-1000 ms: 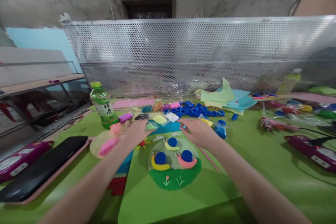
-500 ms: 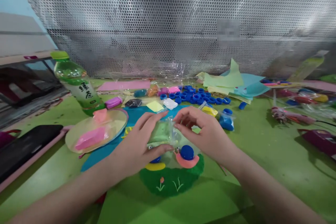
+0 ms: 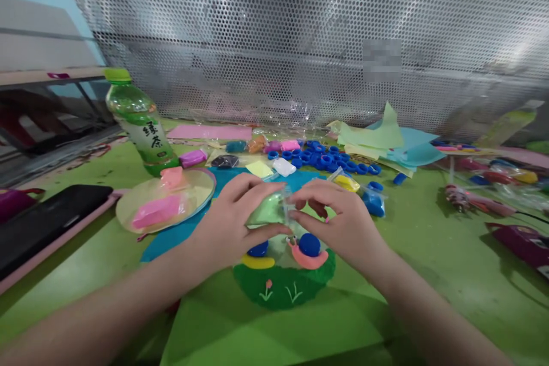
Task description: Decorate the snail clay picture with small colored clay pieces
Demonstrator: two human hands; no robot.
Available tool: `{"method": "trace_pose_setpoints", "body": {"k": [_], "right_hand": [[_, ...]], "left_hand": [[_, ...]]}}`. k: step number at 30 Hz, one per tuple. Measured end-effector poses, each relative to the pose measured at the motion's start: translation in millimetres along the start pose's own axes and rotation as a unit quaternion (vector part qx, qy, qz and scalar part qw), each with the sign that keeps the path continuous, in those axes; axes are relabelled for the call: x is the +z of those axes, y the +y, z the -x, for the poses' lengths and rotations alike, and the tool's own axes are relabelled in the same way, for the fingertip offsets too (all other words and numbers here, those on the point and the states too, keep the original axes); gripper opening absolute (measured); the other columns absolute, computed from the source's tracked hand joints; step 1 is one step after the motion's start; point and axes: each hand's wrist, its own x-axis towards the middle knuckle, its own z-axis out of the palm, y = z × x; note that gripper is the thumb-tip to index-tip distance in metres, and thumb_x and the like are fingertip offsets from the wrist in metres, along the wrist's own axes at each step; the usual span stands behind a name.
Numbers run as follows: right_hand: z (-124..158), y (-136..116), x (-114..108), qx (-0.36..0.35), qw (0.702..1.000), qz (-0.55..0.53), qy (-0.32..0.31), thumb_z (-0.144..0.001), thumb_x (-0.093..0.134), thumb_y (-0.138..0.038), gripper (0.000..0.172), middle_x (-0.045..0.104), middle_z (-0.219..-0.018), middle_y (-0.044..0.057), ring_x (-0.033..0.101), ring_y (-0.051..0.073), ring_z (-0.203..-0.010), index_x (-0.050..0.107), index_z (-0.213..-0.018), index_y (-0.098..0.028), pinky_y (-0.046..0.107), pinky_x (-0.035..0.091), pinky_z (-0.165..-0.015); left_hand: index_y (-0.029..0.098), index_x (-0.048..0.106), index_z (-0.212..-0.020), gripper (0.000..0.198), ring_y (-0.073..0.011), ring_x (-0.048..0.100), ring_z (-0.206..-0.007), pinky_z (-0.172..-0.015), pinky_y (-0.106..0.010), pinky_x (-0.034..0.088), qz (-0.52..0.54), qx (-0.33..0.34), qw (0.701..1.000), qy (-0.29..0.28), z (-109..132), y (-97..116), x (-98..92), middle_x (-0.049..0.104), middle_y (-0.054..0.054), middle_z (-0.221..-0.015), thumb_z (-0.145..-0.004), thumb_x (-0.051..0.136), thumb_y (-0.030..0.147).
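Between my hands is a clear plastic bag of light green clay (image 3: 268, 210). My left hand (image 3: 238, 214) is closed around its left side, thumb below and fingers above. My right hand (image 3: 332, 211) pinches the bag's right end with thumb and fingertips. Below the bag lies a clay picture with a dark green grass mound (image 3: 281, 289). On it sit a pink snail with a blue ball shell (image 3: 309, 246) and a yellow-bodied snail (image 3: 258, 262), partly hidden by my left hand. A small flower (image 3: 269, 284) decorates the mound.
A green tea bottle (image 3: 143, 131) stands at the left, behind a round plate (image 3: 124, 206) with pink clay packs. A black phone (image 3: 55, 220) lies further left. Many blue rings (image 3: 326, 157), clay packets and paper sheets (image 3: 377, 134) spread along the back. A glue gun (image 3: 480, 200) lies at the right.
The view has shifted slightly, so the scene sits further right. Both hands have stayed on the bag, my right fingertips now closer against its end.
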Motion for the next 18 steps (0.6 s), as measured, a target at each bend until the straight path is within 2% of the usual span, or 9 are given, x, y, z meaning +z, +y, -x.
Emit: {"method": "trace_pose_setpoints", "body": {"k": [3,6,11,18], "right_hand": [[1.6,1.7,2.2,0.001,0.999,0.033,0.012,-0.074,0.064,-0.014,0.007,0.058,-0.074,-0.002,0.043,0.008,-0.058,0.062,-0.077,-0.020,0.021,0.038,-0.051],[1.7,3.5,4.4,0.009,0.999,0.033,0.029,-0.075,0.061,-0.013,0.010,0.058,-0.073,-0.002,0.044,0.008,-0.058,0.064,-0.081,-0.021,0.021,0.037,-0.050],[-1.2,5.0,7.6,0.042,0.999,-0.024,-0.008,-0.071,0.056,-0.005,0.015,0.054,-0.065,-0.003,0.045,0.007,-0.057,0.062,-0.070,-0.019,0.020,0.036,-0.050],[1.2,1.8,7.3,0.002,1.000,0.012,0.012,-0.068,0.055,-0.005,0.014,0.049,-0.064,-0.003,0.042,0.008,-0.057,0.056,-0.067,-0.018,0.021,0.035,-0.050]], "left_hand": [[0.016,0.049,-0.115,0.051,-0.0169,0.053,-0.088,-0.077,-0.030,0.048,-0.014,0.044,0.999,0.005,0.2,-0.1,3.2,0.053,-0.007,-0.095,-0.081,0.050,0.053],[0.014,0.047,-0.116,0.051,-0.0168,0.052,-0.088,-0.078,-0.030,0.047,-0.026,0.051,0.998,0.018,1.0,1.1,2.5,0.052,-0.007,-0.095,-0.081,0.049,0.052],[0.014,0.048,-0.114,0.050,-0.0170,0.051,-0.086,-0.075,-0.030,0.047,-0.045,0.081,0.995,0.025,3.0,1.8,2.0,0.051,-0.006,-0.092,-0.080,0.053,0.051],[0.012,0.049,-0.115,0.053,-0.0179,0.052,-0.088,-0.075,-0.030,0.047,-0.038,0.079,0.996,0.021,1.4,1.0,5.8,0.053,-0.007,-0.093,-0.082,0.048,0.053]]}}
